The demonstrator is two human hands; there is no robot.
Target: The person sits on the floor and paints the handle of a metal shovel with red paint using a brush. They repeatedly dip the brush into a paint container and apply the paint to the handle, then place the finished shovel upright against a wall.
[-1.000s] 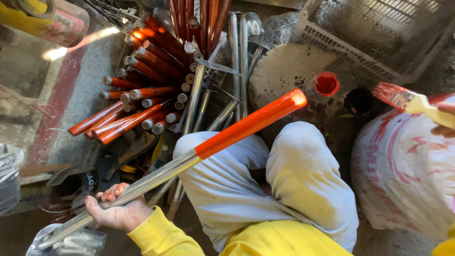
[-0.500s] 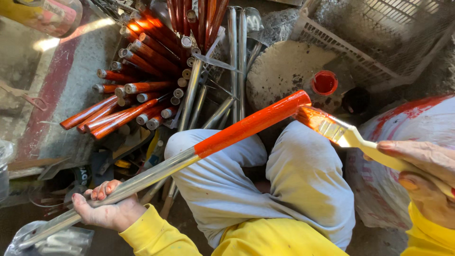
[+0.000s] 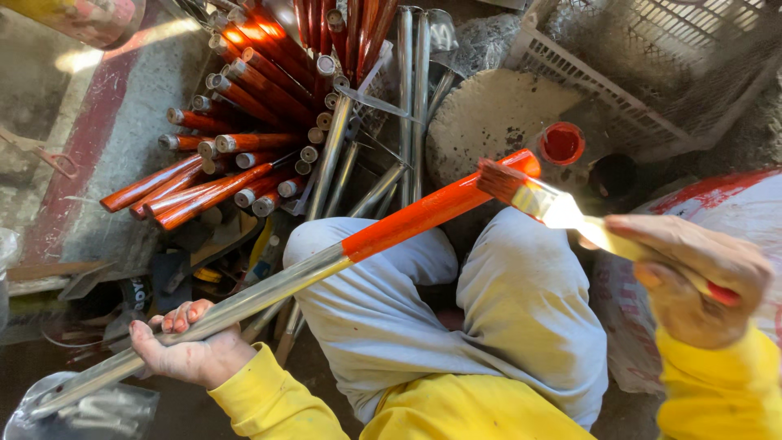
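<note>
The paintbrush (image 3: 538, 200), clenched in the right hand (image 3: 692, 281), has been brought to the rod (image 3: 326, 265) at its orange tip, at two o'clock; the bare shaft is gripped by the left hand (image 3: 191, 350) at seven o'clock; painting appears underway.

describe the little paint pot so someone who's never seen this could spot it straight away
Start at the round pale concrete slab in the upper middle, below the white plastic crate. At the slab's right edge stands the paint pot, just above the painted tip of the held rod. It is the only small round open container filled with red.
</note>
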